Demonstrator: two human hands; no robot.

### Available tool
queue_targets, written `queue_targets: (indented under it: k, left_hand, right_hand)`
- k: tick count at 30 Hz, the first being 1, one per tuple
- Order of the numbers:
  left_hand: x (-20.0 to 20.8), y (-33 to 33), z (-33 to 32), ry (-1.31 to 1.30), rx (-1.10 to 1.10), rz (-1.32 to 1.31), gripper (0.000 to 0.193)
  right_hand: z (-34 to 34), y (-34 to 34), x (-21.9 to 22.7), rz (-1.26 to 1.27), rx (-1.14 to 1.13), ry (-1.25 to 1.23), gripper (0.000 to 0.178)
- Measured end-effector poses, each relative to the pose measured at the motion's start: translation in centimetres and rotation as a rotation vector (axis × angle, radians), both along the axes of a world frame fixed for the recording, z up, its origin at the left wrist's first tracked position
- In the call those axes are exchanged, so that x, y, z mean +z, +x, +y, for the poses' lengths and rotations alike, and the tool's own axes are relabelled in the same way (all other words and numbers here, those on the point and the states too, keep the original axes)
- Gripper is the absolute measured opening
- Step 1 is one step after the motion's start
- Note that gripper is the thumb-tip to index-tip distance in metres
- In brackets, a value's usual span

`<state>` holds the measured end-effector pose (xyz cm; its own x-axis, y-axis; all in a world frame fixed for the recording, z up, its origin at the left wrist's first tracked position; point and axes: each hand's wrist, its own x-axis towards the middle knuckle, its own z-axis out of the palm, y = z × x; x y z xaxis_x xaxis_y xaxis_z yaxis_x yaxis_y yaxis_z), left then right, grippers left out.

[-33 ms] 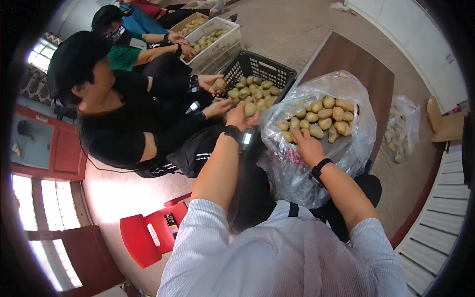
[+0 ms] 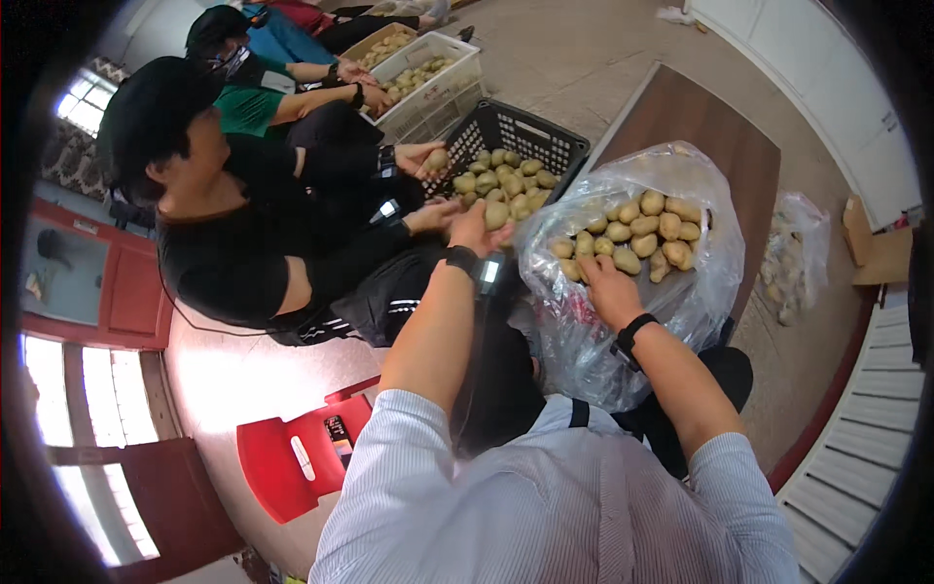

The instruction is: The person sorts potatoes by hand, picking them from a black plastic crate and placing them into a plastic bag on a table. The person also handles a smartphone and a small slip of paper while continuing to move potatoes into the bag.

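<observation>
While arms [image 2: 428, 336] extend, hands [image 2: 474, 234] [image 2: 612, 294] apart, touching potatoes [image 2: 626, 260]

A plain workroom, I'd say: potatoes [image 2: 508, 181] in a black crate [image 2: 561, 147] and a white crate [image 2: 440, 109] near top centre, people [image 2: 229, 243] seated alongside, white cabinets [image 2: 812, 73] upper right, red door [image 2: 136, 297] far left.

- Red chair [image 2: 263, 472] on your left; dark phone-like device [image 2: 339, 440] on its seat, near the back edge.
- Brown cardboard [image 2: 885, 257], far to your right.
- White cabinet [image 2: 808, 73], your upper right.
- Red door [image 2: 131, 297], your far left.
</observation>
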<state>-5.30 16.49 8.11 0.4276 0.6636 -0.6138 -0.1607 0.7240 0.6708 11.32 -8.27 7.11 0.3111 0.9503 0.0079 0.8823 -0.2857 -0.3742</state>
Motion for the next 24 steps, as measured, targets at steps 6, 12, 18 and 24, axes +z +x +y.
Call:
queue_targets:
  k: [6, 12, 18, 24]
  left_hand:
    - [-2.3, -1.4, 1.3, -0.007, 0.093, -0.02, 0.037]
    - [-2.5, -1.8, 1.4, 0.058, 0.138, 0.048, 0.036]
    - [-3.2, -0.4, 0.8, 0.088, 0.178, 0.095, 0.034]
    - [-13.6, -10.6, 10.4, 0.781, -0.249, 0.406, 0.032]
  right_hand:
    - [-0.5, 0.0, 0.0, -0.115, 0.053, 0.015, 0.025]
    - [-0.7, 0.2, -0.7, -0.211, 0.089, 0.044, 0.022]
    - [-1.4, 0.6, -1.9, -0.258, 0.07, 0.06, 0.019]
    - [1.1, -2.8, 0.4, -0.171, 0.205, 0.1, 0.016]
